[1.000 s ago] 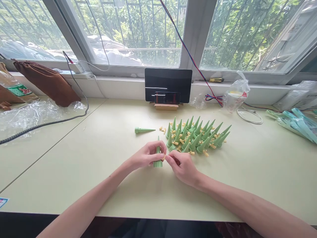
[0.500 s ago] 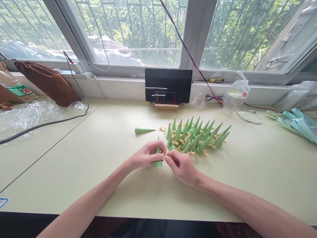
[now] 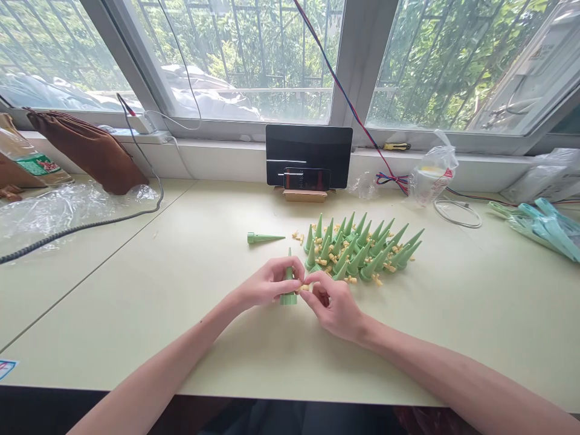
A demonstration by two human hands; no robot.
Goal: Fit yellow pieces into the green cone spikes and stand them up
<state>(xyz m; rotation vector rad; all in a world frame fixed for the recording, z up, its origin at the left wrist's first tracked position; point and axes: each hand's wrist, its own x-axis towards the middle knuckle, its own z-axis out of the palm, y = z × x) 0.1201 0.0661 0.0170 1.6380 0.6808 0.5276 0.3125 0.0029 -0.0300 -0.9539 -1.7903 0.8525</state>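
Observation:
My left hand (image 3: 275, 281) is closed round a green plastic watering spike (image 3: 289, 299), whose tip points away from me and whose wide collar faces me. A small yellow valve (image 3: 304, 288) sits at the right side of that spike, between my two hands. My right hand (image 3: 333, 304) pinches the valve's outer end with thumb and forefinger. Just beyond my hands stands a group of green spikes (image 3: 362, 248), most with yellow valves at their bases. One more spike (image 3: 265, 238) lies on its side to the left, near a few loose yellow valves (image 3: 298, 237).
A tablet (image 3: 309, 151) with a phone (image 3: 307, 179) before it leans at the back of the table (image 3: 136, 314). At right are a bagged cup (image 3: 431, 175), a coiled cable (image 3: 457, 214) and blue-green plastic pieces (image 3: 544, 223). A brown pouch (image 3: 86, 151) lies at left.
The right fingertips have shifted slightly round the yellow valve, and more of it shows now. The left hand and the spike in it stay where they were.

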